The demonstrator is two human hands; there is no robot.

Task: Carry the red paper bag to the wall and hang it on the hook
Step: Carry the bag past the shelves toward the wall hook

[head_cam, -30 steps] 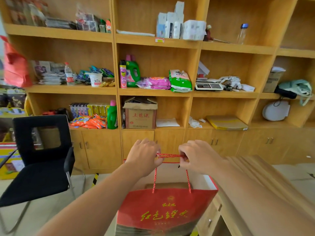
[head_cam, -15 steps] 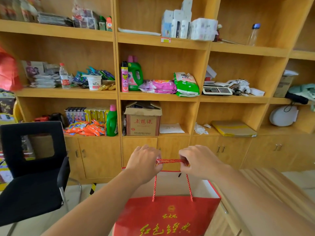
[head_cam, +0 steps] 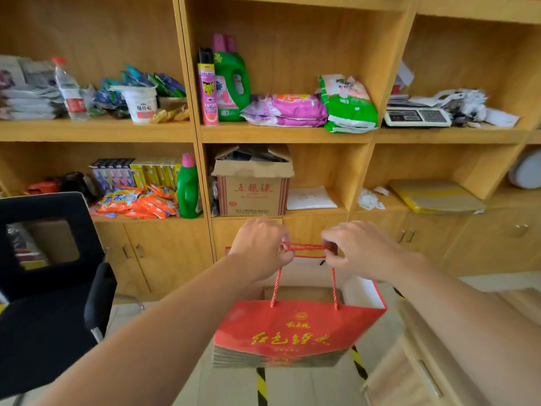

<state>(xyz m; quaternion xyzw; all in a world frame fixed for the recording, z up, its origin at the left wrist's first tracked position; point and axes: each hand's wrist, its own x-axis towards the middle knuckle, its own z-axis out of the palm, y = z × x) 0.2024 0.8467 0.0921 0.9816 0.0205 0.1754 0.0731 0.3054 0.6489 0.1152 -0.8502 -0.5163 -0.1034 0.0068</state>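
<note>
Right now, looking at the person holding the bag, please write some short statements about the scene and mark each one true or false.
1. Both hands, left hand and right hand, grip the red twisted rope handles. True.
2. The red paper bag with gold lettering rests on the floor. False: it hangs in the air from its handles.
3. A black chair stands to the left of the bag. True.
4. The bag already hangs on a hook. False: no hook is visible; the hands hold it.
5. The pink spray can lies flat. False: it stands upright.

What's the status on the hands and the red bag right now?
Left hand and right hand both shut on the rope handles. Red bag hanging in the air, facing the shelves. No hook in view. Chair off left.
</note>
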